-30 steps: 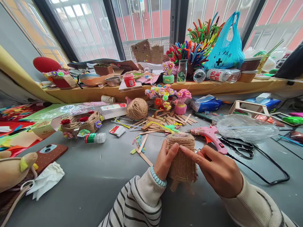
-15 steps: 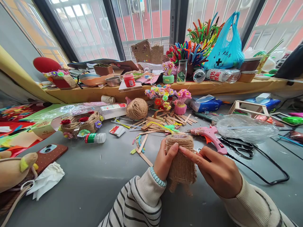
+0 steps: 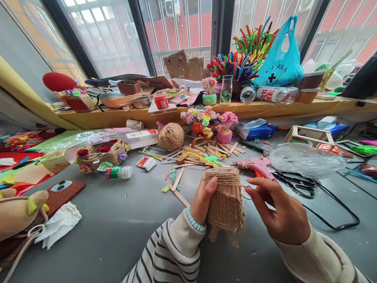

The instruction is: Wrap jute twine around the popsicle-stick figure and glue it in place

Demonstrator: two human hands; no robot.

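Note:
My left hand (image 3: 203, 200) grips the left side of a small twine-wrapped form (image 3: 225, 212), its thumb pressed on the front. Rows of brown jute twine cover most of that form; a strip of bare wooden sticks shows near its upper middle, and short twine legs hang below. Off to its right, my right hand (image 3: 279, 208) pinches a strand of twine (image 3: 238, 185) between thumb and forefinger, drawn out from the form's right edge. Behind them lies a ball of jute twine (image 3: 171, 136) on the grey table.
A pink glue gun (image 3: 256, 165) with a black cord and black scissors (image 3: 297, 184) lie to the right. Loose craft sticks (image 3: 206, 151) are scattered behind my hands. A phone (image 3: 64, 192) and crumpled tissue (image 3: 59, 224) are at left; a small bottle (image 3: 119, 172) lies nearby.
My right hand has moved right, away from the form's front, pulling a twine strand outward. The bare wooden strip is now exposed. My left hand keeps its hold.

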